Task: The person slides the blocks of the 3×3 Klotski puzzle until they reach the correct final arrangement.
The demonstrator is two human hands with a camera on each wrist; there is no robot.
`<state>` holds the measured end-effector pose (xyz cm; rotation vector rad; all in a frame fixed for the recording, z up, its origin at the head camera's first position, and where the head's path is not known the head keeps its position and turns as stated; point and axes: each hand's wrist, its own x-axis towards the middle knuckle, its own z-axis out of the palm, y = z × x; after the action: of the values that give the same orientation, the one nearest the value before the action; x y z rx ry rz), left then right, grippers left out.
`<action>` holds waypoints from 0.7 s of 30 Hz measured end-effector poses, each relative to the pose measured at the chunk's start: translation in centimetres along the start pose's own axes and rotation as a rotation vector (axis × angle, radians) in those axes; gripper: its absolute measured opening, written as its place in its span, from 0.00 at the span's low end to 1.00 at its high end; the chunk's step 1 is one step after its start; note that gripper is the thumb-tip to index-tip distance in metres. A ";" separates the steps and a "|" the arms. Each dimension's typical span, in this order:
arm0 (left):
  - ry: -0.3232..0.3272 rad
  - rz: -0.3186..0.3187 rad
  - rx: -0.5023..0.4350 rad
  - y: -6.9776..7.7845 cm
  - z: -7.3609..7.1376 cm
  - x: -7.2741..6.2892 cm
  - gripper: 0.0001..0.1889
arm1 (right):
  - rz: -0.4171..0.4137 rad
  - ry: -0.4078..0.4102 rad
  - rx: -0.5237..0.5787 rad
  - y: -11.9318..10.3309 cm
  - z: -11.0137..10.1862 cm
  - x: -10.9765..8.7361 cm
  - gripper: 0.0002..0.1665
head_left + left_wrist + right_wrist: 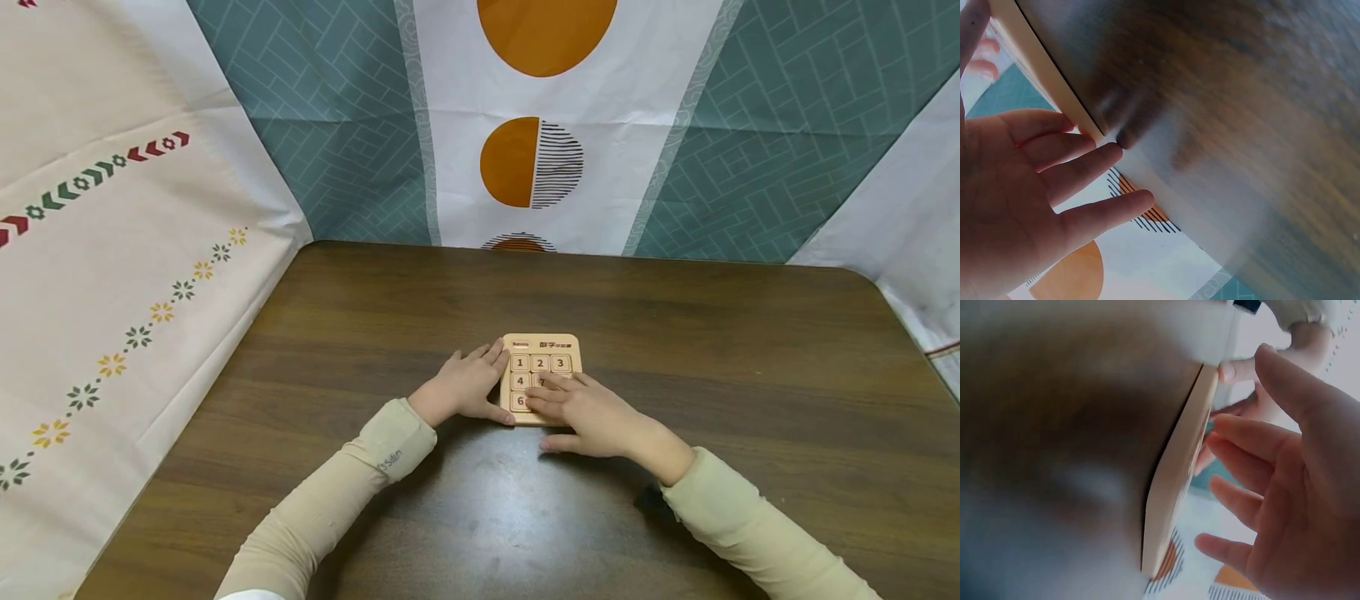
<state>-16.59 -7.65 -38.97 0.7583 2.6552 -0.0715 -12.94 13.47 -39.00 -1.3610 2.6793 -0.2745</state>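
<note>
A light wooden number puzzle board (579,346) lies flat on the table, its square tiles marked with digits. Tiles 1, 2, 3, 4 and 6 can be read; the lower right part is hidden under the right hand. At the board's left edge, my left hand (467,385) touches the side with extended fingers, its thumb at the near left corner. My right hand (600,417) reaches over from the right, straight fingertips on or just above the tiles near 7 and 6. In the right wrist view, the board's side (1175,469) shows beside those extended fingers.
The dark brown wooden table (375,292) surrounds the board. A patterned cloth (360,125) hangs behind the far edge, and a cream cloth (112,292) with printed motifs borders the left. A small black object (652,500) sits by the right wrist.
</note>
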 end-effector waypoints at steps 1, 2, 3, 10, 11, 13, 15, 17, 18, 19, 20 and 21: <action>-0.001 -0.001 0.002 0.0 0.0 0.0 0.56 | 0.018 0.006 -0.004 0.2 0.0 -0.1 0.37; -0.001 -0.001 0.003 0.0 0.0 0.0 0.56 | 0.038 0.008 -0.006 0.4 -0.1 -0.1 0.37; -0.002 -0.001 0.003 0.0 0.0 0.0 0.56 | 0.054 0.012 -0.012 0.7 -0.1 -0.2 0.37; 0.008 -0.003 -0.002 0.0 0.1 0.0 0.56 | 0.066 0.002 -0.018 0.7 0.3 -0.8 0.37; 0.008 -0.004 -0.003 0.0 0.1 0.0 0.56 | 0.063 0.000 -0.015 0.5 0.3 -1.0 0.37; 0.009 -0.003 -0.005 0.0 0.1 0.0 0.56 | 0.058 -0.005 -0.008 0.0 0.3 -1.3 0.37; 0.013 0.000 -0.005 0.0 0.1 0.0 0.56 | 0.051 -0.010 -0.003 -0.3 0.3 -1.7 0.38; 0.016 0.001 -0.003 0.0 0.0 -0.1 0.55 | 0.044 -0.012 -0.001 -0.6 0.3 -1.9 0.37; 0.018 0.002 -0.003 0.0 0.0 -0.1 0.55 | 0.042 -0.010 0.000 -0.6 0.3 -1.9 0.37; 0.019 0.003 -0.001 0.0 0.0 -0.1 0.55 | 0.044 -0.007 -0.006 -0.6 0.3 -2.0 0.37; 0.019 0.004 -0.001 0.0 0.0 -0.1 0.55 | 0.052 -0.002 -0.010 -0.5 0.3 -2.1 0.37; 0.017 0.004 -0.001 0.0 0.0 -0.1 0.55 | 0.065 0.006 -0.016 -0.4 0.2 -2.1 0.37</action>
<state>-16.49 -7.66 -38.97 0.7674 2.6695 -0.0623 -11.36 14.92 -39.09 -1.2766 2.7300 -0.2513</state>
